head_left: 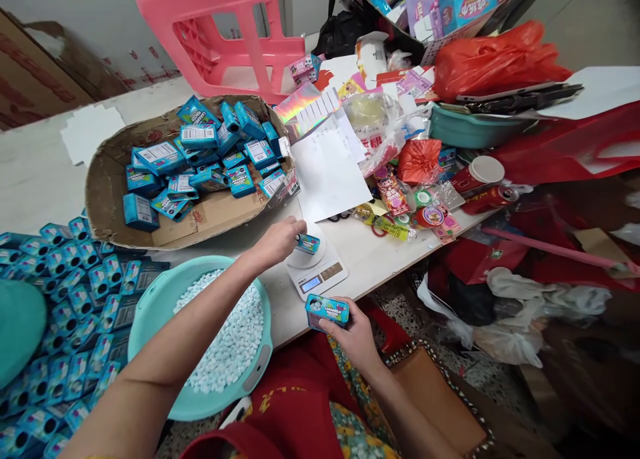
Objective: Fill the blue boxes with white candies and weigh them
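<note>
My left hand (281, 244) pinches the end of a small blue candy box (307, 244), which is at the round pan of a white digital scale (320, 279). Whether the box rests fully on the pan, I cannot tell. In front of the scale, my right hand (356, 335) is closed around another blue candy box (327, 312) with "Caramelo Macizo" printed on it. White candies show through an opening at its left end. Under my left forearm stands a turquoise basin (200, 405) full of small white and pale blue candies (230, 339).
A cut-down cardboard box (220, 225) holds several blue boxes. Rows of blue boxes (85, 299) stand at the left. A pink stool (220, 39), white papers (333, 172), wrapped sweets (393, 192), a red cup (475, 172) and a red bag (500, 59) crowd the back and right.
</note>
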